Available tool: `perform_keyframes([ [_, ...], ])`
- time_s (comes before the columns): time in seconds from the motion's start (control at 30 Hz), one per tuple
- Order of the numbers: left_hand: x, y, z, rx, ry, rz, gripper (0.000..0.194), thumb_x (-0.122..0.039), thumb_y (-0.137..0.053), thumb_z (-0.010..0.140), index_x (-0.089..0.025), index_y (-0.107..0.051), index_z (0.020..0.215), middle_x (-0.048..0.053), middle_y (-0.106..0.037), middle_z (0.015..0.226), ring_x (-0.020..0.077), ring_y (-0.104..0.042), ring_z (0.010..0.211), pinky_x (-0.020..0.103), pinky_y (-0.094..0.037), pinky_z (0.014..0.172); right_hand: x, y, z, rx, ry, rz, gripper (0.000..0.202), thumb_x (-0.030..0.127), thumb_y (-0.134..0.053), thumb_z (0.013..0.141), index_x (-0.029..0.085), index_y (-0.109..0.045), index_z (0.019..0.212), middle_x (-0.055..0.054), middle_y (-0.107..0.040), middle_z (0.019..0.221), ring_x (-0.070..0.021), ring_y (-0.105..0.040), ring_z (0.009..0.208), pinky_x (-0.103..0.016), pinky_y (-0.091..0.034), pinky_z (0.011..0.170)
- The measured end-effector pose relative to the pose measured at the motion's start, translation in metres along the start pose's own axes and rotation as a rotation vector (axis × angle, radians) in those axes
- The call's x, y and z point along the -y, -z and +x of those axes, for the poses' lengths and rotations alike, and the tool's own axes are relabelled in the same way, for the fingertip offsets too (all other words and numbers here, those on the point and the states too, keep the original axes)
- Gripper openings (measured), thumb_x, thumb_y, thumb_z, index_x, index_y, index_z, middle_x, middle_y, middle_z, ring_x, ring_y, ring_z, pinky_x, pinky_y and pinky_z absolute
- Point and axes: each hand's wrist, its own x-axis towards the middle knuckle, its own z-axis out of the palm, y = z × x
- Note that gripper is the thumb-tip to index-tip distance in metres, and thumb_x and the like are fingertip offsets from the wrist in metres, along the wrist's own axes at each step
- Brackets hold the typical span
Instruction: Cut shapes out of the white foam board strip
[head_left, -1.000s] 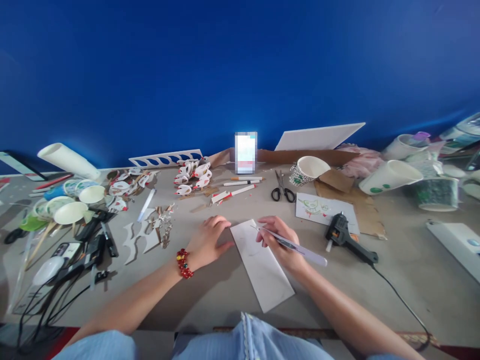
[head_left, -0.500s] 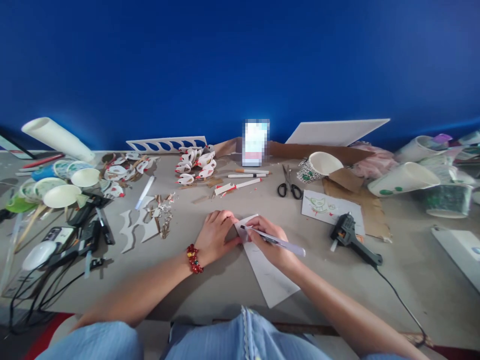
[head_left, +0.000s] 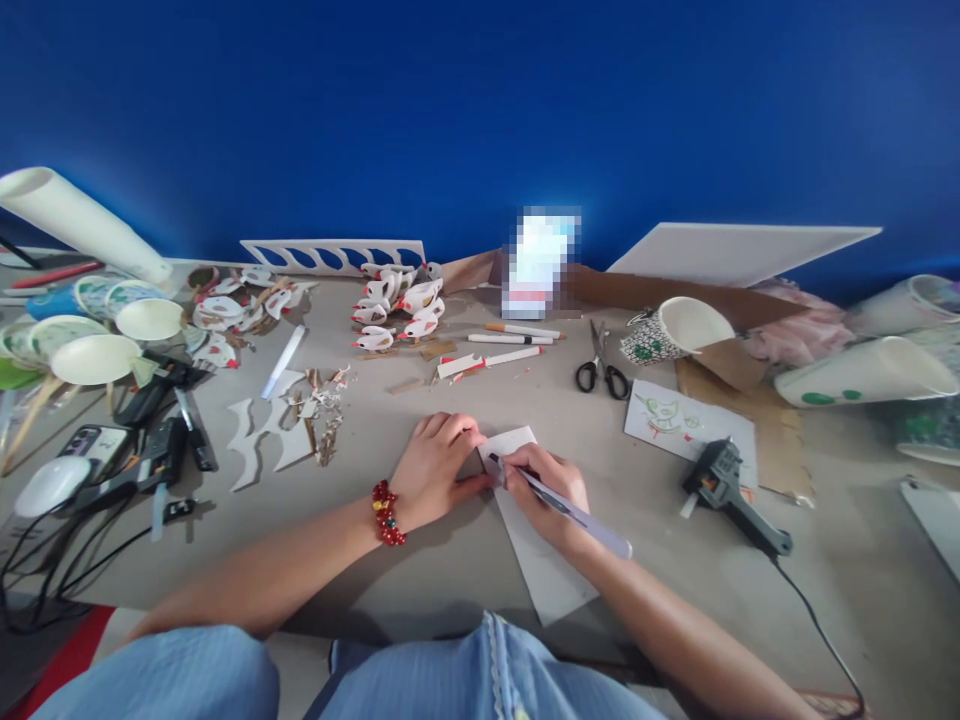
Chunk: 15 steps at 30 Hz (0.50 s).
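Note:
My left hand (head_left: 437, 462), with a red bead bracelet (head_left: 388, 513) at its wrist, rests at the left edge of a white board piece (head_left: 559, 583). Its fingertips and thumb hold the board's upper end against the table. In my right hand (head_left: 551, 495) is a slim, pale lavender utility knife (head_left: 592, 525), gripped like a pen, its dark tip on the upper part of the board. Faint lines show on the board's surface. Left of my hands lie white cut-out scraps (head_left: 274, 430) with curved edges.
White bird cut-outs (head_left: 420, 323), pens (head_left: 517, 340) and scissors (head_left: 600, 365) lie farther back. At right are a glue gun (head_left: 735, 495) with a cord, a drawing (head_left: 667, 412) and a paper cup (head_left: 690, 330). More cups (head_left: 97, 358) and cables (head_left: 67, 560) crowd the left. A lit phone (head_left: 540, 265) stands behind.
The view has shifted slightly. My right hand and the knife have moved a little right and down over the board, and the knife's tip now sits farther in from the board's left edge.

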Motion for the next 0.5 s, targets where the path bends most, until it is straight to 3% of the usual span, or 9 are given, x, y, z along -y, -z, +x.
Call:
perform_keyframes([
  [0.5,0.0021,0.0008,0.0008,0.014,-0.002,-0.01,0.034,-0.039,-0.067,0.085,-0.024,-0.058,0.114,0.007,-0.059,0.118,0.026,-0.051,0.103,0.041,-0.04,0.089,0.0024,0.0,0.0026,0.042,0.05,-0.063,0.011,0.022,-0.05,0.09,0.024,-0.058,0.083,0.0,-0.061,0.065,-0.0152,-0.054,0.058,-0.025,-0.042,0.059],
])
